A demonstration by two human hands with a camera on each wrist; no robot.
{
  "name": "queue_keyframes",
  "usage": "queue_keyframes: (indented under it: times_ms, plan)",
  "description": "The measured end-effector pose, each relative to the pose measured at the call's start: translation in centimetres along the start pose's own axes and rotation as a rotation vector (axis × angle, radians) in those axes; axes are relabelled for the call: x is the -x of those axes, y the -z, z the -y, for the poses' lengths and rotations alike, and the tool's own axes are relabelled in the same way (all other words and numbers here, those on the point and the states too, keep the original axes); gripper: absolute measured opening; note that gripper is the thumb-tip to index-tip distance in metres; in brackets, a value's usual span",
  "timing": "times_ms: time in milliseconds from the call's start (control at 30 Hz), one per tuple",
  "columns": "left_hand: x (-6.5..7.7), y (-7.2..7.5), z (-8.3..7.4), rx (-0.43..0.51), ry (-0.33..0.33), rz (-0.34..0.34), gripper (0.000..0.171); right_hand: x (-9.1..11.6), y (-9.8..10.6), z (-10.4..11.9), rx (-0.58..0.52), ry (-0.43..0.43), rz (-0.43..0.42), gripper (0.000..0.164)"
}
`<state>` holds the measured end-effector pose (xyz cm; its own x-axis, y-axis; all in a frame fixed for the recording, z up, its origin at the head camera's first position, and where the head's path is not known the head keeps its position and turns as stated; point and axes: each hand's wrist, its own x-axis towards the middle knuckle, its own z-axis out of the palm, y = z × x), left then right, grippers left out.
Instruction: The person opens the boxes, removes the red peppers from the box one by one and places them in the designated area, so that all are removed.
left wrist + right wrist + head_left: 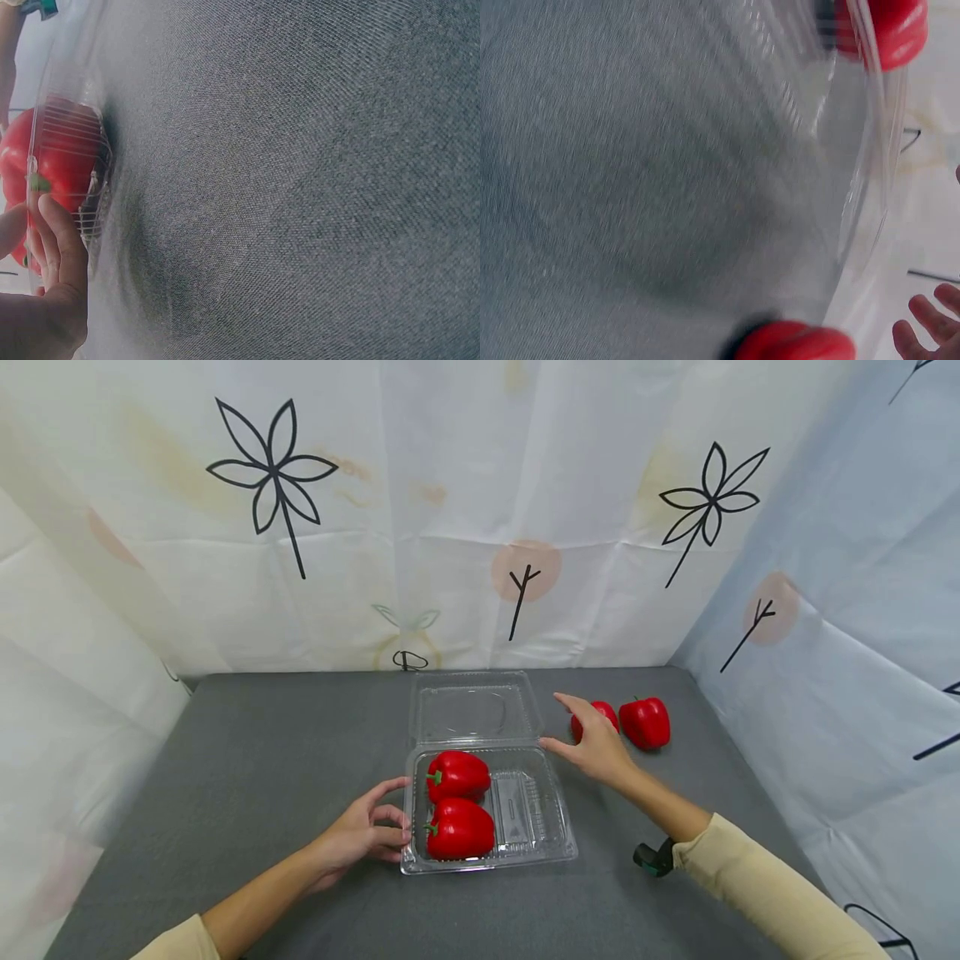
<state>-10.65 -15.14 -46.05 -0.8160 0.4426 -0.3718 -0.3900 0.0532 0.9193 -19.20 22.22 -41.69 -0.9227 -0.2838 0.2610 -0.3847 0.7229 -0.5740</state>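
Observation:
A clear plastic clamshell container [525, 814] lies on the table, its lid [474, 706] folded back away from me. Two red bell peppers, a far one [461, 774] and a near one [463, 831], sit in its left half with green stems pointing left. My left hand [360, 837] grips the container's left rim, thumb and fingers on either side in the left wrist view. My right hand [596, 747] is held with fingers spread beside the container's far right corner, holding nothing. It partly hides a red bell pepper [606, 711]; another bell pepper [647, 723] stands to its right.
A grey cloth [285, 752] covers the table. White printed curtains [450, 510] enclose the back and both sides. A small dark device [654, 858] is strapped at my right wrist.

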Motion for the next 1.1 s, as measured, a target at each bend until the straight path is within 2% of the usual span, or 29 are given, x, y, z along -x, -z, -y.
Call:
queue_keyframes:
  times_ms: [200, 433, 600, 800, 933, 1100]
  plan:
    - [0.0, -0.1, 0.0, -0.005, 0.002, -0.003, 0.079, 0.5, -0.6, 1.7, -0.087, 0.087, 0.115, 0.082]
    - [-0.1, -0.1, 0.2, -0.004, 0.0, -0.005, 0.079, 1.2, -1.3, 3.2, -0.196, 0.172, 0.31, 0.084]
    - [-0.1, -0.1, 0.3, 0.0, -0.003, -0.003, 0.08, 1.6, -2.0, 4.0, -0.269, 0.208, 0.433, 0.083]
    - [0.0, -0.1, 0.3, 0.002, -0.001, -0.002, 0.079, 1.9, -2.8, 4.9, -0.296, 0.252, 0.59, 0.082]
    - [0.0, -0.1, 0.2, 0.005, -0.001, -0.002, 0.079, 2.0, -3.2, 5.5, -0.352, 0.249, 0.704, 0.08]
    - [-0.1, 0.0, 0.1, 0.003, 0.01, -0.007, 0.079, 1.9, -3.7, 6.3, -0.395, 0.256, 0.768, 0.08]
